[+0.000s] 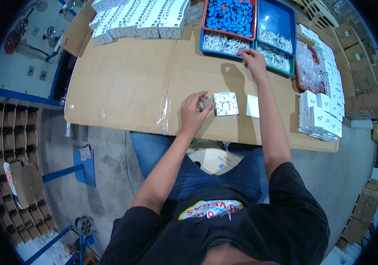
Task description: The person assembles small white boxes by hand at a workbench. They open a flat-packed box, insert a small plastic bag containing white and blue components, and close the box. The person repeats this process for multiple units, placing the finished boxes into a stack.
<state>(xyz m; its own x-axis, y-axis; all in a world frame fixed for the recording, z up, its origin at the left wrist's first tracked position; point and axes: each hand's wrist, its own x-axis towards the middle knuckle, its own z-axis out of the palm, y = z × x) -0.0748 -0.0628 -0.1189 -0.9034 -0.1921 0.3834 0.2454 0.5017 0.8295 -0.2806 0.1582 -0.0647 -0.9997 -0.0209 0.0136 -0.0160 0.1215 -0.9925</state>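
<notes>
My left hand (192, 114) is closed round a small clear plastic piece (205, 103), its fingers curled over the cardboard-covered table. Just right of it lies a square white box or tray (226, 104) with small dark and light details on its face, too small to name. A plain white card or leaflet (252, 106) rests farther right, partly under my right forearm. My right hand (252, 62) is raised at the near edge of a blue tray of slim white pieces (224, 44). Its thumb and fingers are pinched together; whatever they hold is too small to make out.
A red tray of blue pieces (228, 18) sits on the blue one. Beside it stand another blue tray (276, 21) and a green tray (281, 64). A red basket of clear bags (308, 66) and stacked white boxes (321, 115) line the right; more white boxes (140, 20) stand far left.
</notes>
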